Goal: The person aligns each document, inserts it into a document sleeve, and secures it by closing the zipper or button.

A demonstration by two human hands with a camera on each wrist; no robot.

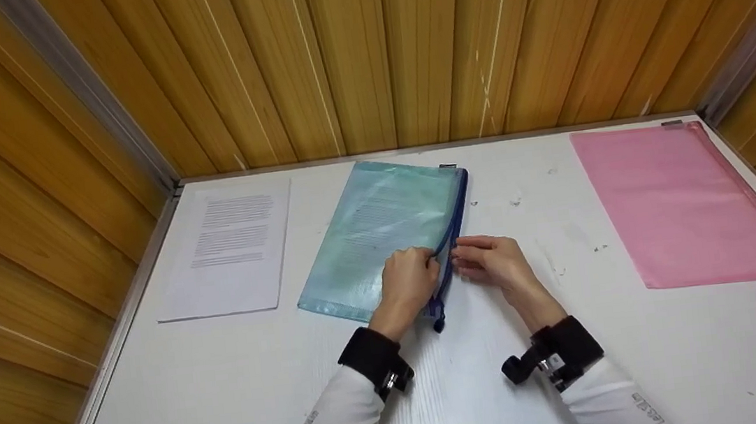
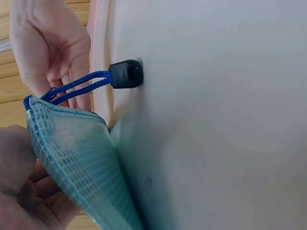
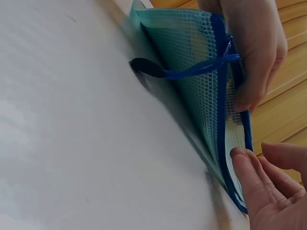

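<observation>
A translucent blue-green mesh zip pouch [image 1: 387, 232] with a dark blue zipper edge lies flat on the white table [image 1: 229, 396], directly under and ahead of both hands; printed paper shows through its skin. The left hand [image 1: 410, 280] sits on the near part of the pouch, fingers curled over the upper layer at the zipper edge and lifting it slightly off the lower layer. The right hand [image 1: 492, 260] is just right of that edge, fingertips [image 3: 242, 160] touching the blue binding from the outside; whether it actually pinches the edge cannot be told. The two hands are close together, the zipper edge between them. A blue cord with a black pull tab [image 2: 125, 74] trails from the near corner of the pouch onto the table, beside the left wrist. Well left of the left hand lies a white printed sheet of paper [image 1: 227, 249]. Well right of the right hand lies a flat pink zip pouch [image 1: 679, 201].
</observation>
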